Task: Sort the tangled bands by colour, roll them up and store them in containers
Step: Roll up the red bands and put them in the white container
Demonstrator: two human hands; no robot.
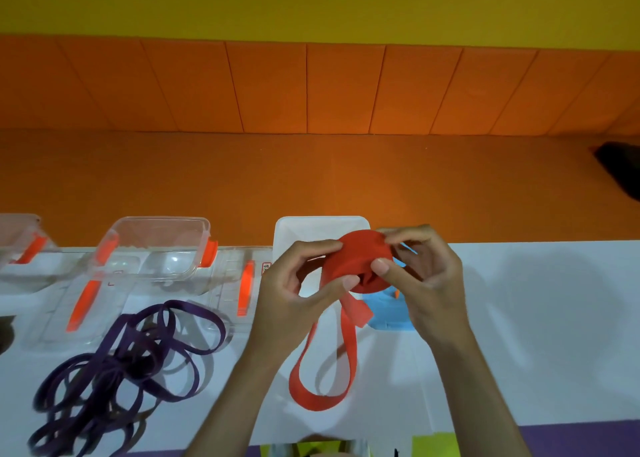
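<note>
A red band roll [360, 259] is held above the white table between both hands. My left hand [298, 283] pinches its left side with thumb and fingers. My right hand [426, 273] pinches its right side, thumb on the front face. The loose tail of the red band [322, 380] hangs down in a loop onto the table [536, 335]. A tangled purple band [117, 366] lies at the left front. A clear container [156, 245] with orange clips stands behind it.
A white container [294, 234] sits behind the hands. A blue lid [391, 314] lies under my right hand. Clear lids with orange clips [86, 300] lie flat at the left, another clear container [20, 238] at the far left. An orange wall runs behind.
</note>
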